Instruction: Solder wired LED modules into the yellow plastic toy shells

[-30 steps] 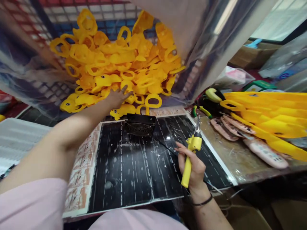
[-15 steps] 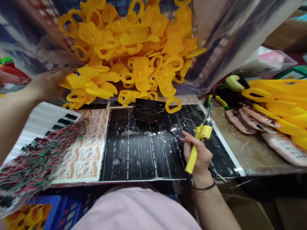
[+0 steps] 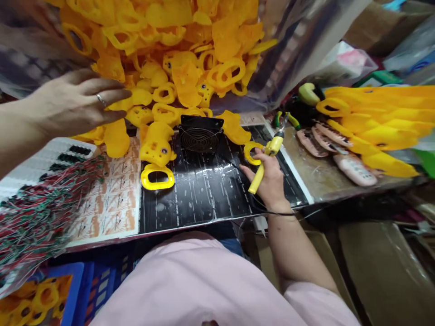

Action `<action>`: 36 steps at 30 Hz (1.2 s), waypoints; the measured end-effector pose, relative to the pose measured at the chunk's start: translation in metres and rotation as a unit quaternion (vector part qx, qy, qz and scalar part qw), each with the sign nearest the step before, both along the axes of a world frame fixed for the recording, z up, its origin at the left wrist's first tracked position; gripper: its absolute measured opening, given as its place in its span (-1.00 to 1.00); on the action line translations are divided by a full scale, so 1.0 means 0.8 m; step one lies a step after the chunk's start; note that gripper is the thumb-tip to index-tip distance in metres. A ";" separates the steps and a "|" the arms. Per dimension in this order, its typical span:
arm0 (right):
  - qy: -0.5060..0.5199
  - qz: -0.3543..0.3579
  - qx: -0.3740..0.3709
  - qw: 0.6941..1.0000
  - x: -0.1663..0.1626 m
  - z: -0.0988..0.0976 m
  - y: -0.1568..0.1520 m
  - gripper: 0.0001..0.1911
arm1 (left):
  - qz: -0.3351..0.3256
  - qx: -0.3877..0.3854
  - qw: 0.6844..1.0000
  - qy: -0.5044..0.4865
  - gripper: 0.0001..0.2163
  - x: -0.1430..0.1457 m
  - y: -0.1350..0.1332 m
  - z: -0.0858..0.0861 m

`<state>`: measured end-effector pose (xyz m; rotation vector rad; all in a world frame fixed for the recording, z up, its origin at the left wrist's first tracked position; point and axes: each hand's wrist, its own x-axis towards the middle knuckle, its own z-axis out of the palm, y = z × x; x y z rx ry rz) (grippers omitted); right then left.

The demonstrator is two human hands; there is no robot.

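My left hand (image 3: 84, 99), wearing a ring, is over the left front of a heap of yellow plastic shells (image 3: 183, 77). Its fingers are stretched out and touch or nearly touch the shells beneath; the contact is hidden. My right hand (image 3: 275, 179) is wrapped round the yellow handle of a soldering iron (image 3: 274, 144), whose metal tip points up and away. A yellow shell with an eye (image 3: 158, 147) and an oval ring (image 3: 147, 181) lies on the black mat (image 3: 200, 194). Another shell (image 3: 234, 127) rests right of the small black fan (image 3: 200, 136).
Wired parts in a white tray (image 3: 44, 158) and red-green wires (image 3: 50, 208) sit at left. Green-handled pliers (image 3: 292, 121), pink shells (image 3: 355, 170) and more yellow pieces (image 3: 384, 122) are at right. A blue crate (image 3: 79, 280) with yellow parts stands below the table edge.
My left hand has let go of the yellow shell with the eye, and shells now lie forward on the mat beside the fan. The view has shifted; the right hand still holds the soldering iron.
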<state>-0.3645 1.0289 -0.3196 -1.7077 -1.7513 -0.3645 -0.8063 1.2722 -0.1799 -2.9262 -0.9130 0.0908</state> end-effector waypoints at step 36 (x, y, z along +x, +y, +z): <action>-0.152 0.039 -0.188 0.969 0.074 0.024 0.058 -0.79 | 0.111 -0.063 0.992 -0.009 -0.42 -0.007 -0.070 -0.138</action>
